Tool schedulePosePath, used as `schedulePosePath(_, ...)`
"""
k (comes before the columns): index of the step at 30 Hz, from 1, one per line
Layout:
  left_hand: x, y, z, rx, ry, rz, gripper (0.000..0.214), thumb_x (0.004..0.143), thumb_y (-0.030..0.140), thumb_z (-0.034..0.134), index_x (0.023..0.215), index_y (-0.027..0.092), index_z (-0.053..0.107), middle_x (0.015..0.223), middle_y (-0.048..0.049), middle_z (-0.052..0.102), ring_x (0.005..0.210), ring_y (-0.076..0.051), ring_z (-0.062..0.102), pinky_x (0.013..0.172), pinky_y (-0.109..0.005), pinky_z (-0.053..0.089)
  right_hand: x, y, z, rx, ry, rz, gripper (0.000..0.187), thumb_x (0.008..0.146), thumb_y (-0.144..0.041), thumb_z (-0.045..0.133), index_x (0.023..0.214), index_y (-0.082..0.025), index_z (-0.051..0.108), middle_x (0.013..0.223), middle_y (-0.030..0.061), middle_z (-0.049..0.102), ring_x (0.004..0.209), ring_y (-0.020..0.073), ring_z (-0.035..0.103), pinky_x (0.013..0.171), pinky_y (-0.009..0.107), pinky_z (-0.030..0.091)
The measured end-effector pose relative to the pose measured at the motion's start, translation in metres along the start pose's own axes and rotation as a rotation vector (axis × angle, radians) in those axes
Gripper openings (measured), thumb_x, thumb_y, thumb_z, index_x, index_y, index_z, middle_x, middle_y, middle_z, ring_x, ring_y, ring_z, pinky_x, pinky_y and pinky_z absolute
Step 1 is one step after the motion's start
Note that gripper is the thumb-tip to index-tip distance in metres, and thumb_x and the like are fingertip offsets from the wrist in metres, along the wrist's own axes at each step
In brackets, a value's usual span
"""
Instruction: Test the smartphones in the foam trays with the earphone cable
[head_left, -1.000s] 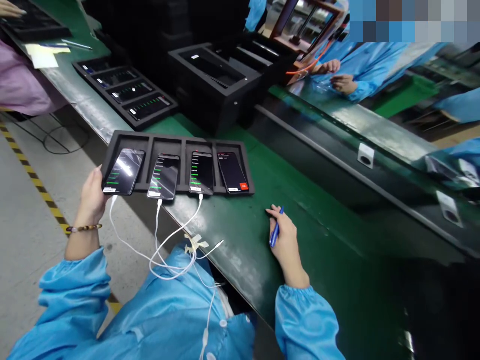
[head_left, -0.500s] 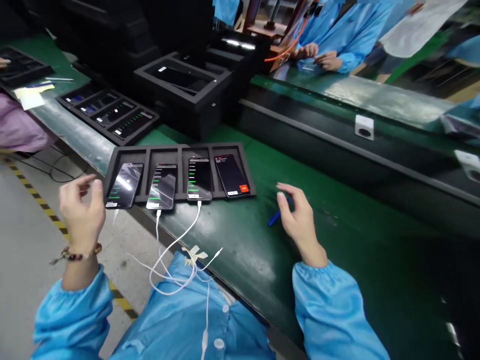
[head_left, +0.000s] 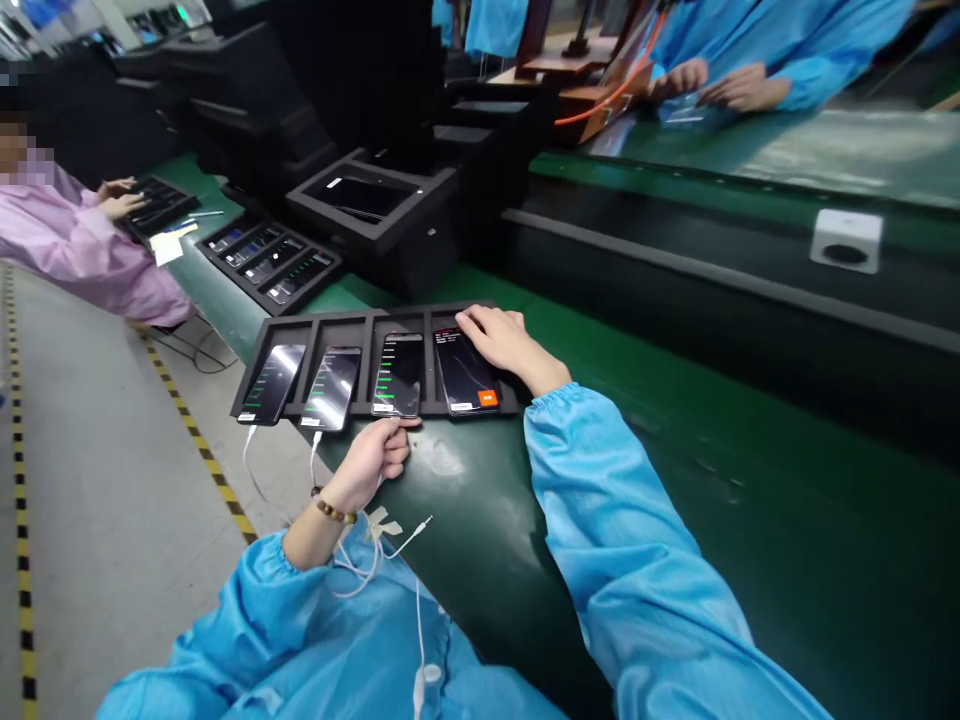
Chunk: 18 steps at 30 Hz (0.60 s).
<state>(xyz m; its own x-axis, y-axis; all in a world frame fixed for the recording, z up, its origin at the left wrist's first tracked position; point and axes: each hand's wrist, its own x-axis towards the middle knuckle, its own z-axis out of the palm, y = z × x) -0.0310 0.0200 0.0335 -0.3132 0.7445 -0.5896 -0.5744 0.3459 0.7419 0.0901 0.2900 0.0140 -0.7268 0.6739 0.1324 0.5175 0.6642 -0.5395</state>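
Note:
A black foam tray [head_left: 364, 330] holds a row of several phones at the bench edge. My left hand [head_left: 373, 455] is closed at the lower edge of the third phone [head_left: 397, 375], pinching the white charging cable [head_left: 367, 575] where it meets the phone; the plug is hidden. My right hand [head_left: 499, 338] reaches over the upper end of the fourth phone [head_left: 466, 370], fingers extended across the phone's top and the tray rim. That phone has an orange square on its screen. White cables run from the first phone [head_left: 271, 385] and second phone [head_left: 331, 390].
Another phone tray [head_left: 270, 265] lies at the back left, beside a stack of black trays [head_left: 375, 205]. A co-worker in pink [head_left: 82, 235] sits farther left; a co-worker's hands [head_left: 712, 85] work across the divider. A white box [head_left: 847, 240] sits on the ledge.
My left hand has moved right to the third phone's lower edge and closed. My right hand has moved up and left onto the fourth phone's upper end. The view has swung left.

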Motion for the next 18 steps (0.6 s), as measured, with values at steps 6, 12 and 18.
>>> schedulePosePath(6, -0.008, -0.009, 0.014, 0.116, 0.203, 0.104, 0.026, 0.097, 0.036, 0.063, 0.077, 0.02, 0.055, 0.058, 0.0127, 0.023, 0.043, -0.005, 0.016, 0.04, -0.016, 0.011, -0.004, -0.007, -0.012, -0.008, -0.02, 0.019, 0.048, 0.118, -0.053, 0.039, 0.112, -0.021, 0.075, 0.126, 0.0162, 0.079, 0.128, 0.0386, 0.063, 0.114, 0.057, 0.038)
schedulePosePath(12, -0.013, -0.003, 0.021, 0.158, 0.257, 0.115, 0.034, 0.095, 0.042, 0.068, 0.074, 0.022, 0.048, 0.057, 0.0129, 0.023, 0.043, -0.005, 0.016, 0.038, -0.016, 0.012, -0.012, -0.017, -0.026, -0.069, -0.067, 0.071, 0.052, 0.118, -0.054, 0.039, 0.113, -0.018, 0.076, 0.126, 0.0197, 0.077, 0.136, 0.0417, 0.056, 0.111, 0.058, 0.041)
schedulePosePath(18, -0.024, -0.012, 0.033, 0.113, 0.25, 0.038, 0.064, 0.09, 0.061, 0.083, 0.066, 0.023, 0.037, 0.053, 0.0126, 0.023, 0.042, -0.003, 0.016, 0.037, -0.017, 0.009, -0.022, -0.018, -0.034, -0.084, -0.069, 0.111, 0.052, 0.118, -0.054, 0.042, 0.114, -0.017, 0.077, 0.123, 0.0204, 0.076, 0.138, 0.0431, 0.053, 0.111, 0.058, 0.043)
